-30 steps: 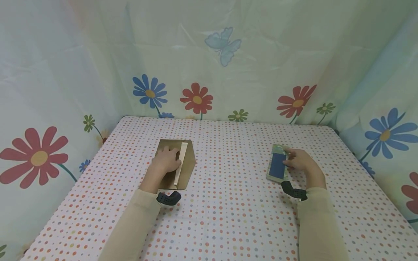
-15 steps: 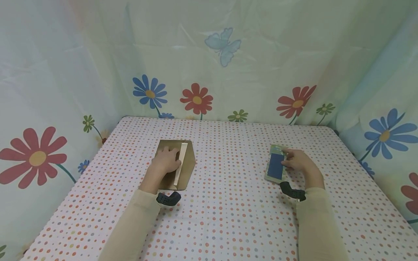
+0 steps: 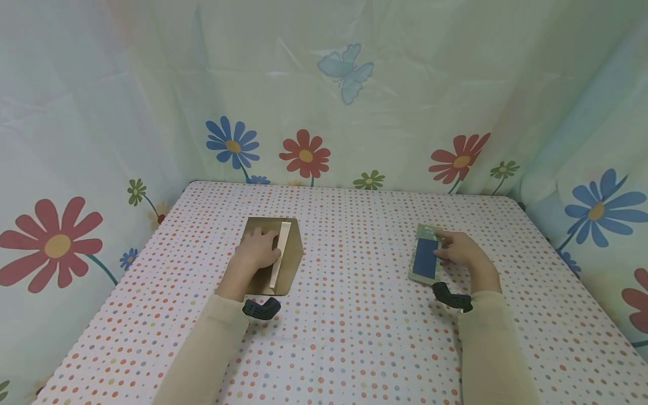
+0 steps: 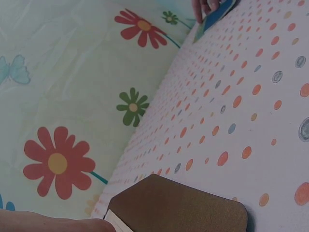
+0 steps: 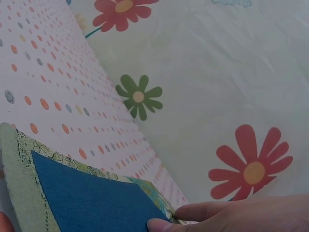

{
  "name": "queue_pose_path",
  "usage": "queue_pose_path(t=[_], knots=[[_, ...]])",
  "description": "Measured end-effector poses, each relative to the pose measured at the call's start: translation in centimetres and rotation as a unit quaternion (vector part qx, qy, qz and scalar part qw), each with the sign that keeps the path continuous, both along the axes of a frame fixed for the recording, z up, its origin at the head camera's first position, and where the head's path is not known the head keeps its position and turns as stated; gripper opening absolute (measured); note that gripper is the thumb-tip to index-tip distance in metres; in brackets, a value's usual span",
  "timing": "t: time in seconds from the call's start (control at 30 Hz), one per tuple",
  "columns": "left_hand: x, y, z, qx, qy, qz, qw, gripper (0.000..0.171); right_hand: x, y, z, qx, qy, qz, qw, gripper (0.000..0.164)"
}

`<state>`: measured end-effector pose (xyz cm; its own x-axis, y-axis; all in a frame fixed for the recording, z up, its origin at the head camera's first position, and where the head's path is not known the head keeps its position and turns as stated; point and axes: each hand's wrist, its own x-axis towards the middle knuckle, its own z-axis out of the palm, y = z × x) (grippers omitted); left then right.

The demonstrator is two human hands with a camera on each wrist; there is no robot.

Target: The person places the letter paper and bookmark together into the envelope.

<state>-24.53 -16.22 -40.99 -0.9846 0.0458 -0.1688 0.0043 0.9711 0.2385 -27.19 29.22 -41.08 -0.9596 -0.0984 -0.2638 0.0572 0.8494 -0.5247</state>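
A brown envelope (image 3: 292,253) with a pointed flap lies at the left of the table, a pale strip (image 3: 280,256) running along it. My left hand (image 3: 257,249) rests on it with fingers spread, the thumb touching the strip. In the left wrist view the flap (image 4: 183,205) of this envelope shows beside the thumb. On the right, my right hand (image 3: 462,249) pinches the right edge of a patterned green card (image 3: 420,277) with a blue panel (image 3: 426,259). In the right wrist view the card's blue panel (image 5: 96,193) looks plain, with thumb and fingers at its edge.
A white cloth (image 3: 349,315) with coloured dots covers the table. Flowered curtains (image 3: 395,112) enclose it at the back and both sides. Black bands with small devices sit on the left wrist (image 3: 261,308) and right wrist (image 3: 452,297).
The right hand has moved slightly to the left, taking the green card with it. The left hand and the brown envelope have stayed in place.
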Motion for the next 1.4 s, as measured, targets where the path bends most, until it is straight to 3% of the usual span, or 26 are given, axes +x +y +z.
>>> queue_pose_path(t=[1.4], knots=[[0.07, 0.23, 0.16, 0.001, 0.001, 0.006, 1.0, 0.056, -0.42, -0.75, -0.25, -0.017, -0.005, -0.004, 1.0, 0.068]])
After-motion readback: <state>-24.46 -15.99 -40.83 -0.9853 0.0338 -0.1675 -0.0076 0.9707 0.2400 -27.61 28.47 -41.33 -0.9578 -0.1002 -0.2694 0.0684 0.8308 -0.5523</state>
